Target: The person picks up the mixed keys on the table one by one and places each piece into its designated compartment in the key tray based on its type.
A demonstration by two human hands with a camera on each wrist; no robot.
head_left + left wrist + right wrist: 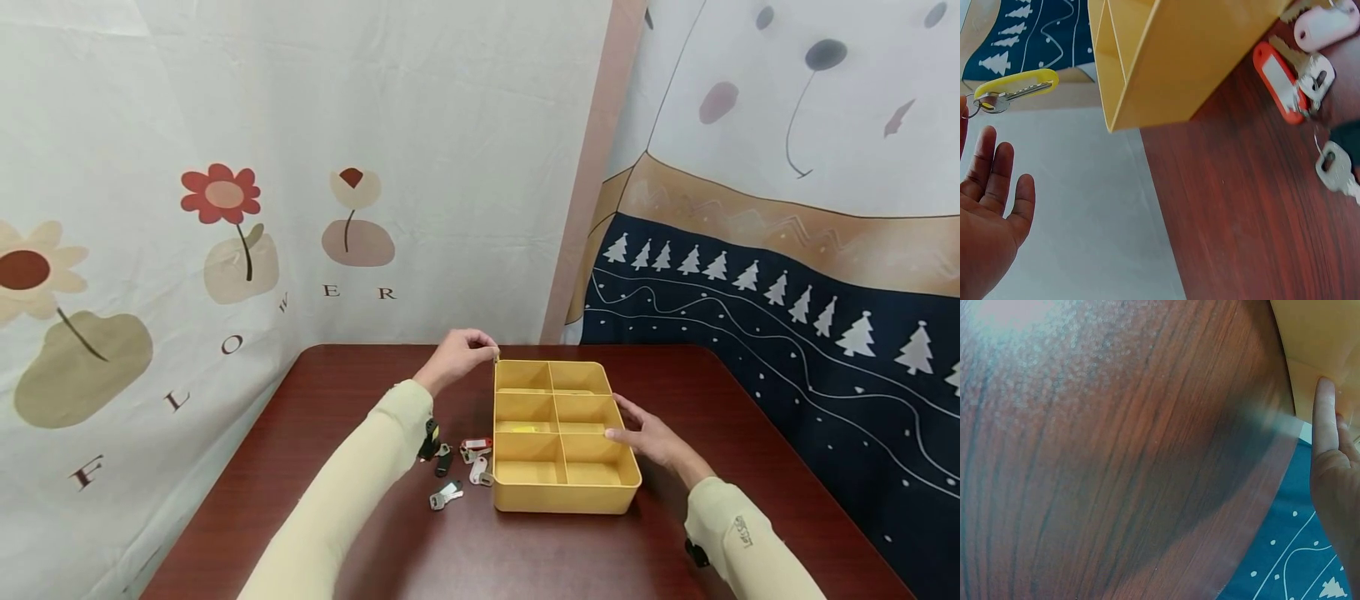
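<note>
My left hand (459, 357) is at the far left corner of a yellow compartment box (566, 498). Between thumb and finger it pinches the ring of a key with a yellow tag (1019, 87), which hangs beside the box wall in the left wrist view. The other fingers are spread. My right hand (654, 437) holds the box's right wall, thumb over the rim and fingers (1325, 415) along the outside. Inside the middle left compartment lies a bright yellow item (525, 429), too small to make out.
Left of the box lie several tagged keys: one with a red tag (1279, 84), one with a pale pink tag (1325, 28), one with a dark tag (444, 460) and one with a green tag (447, 495). The brown table (390, 550) meets printed curtains behind.
</note>
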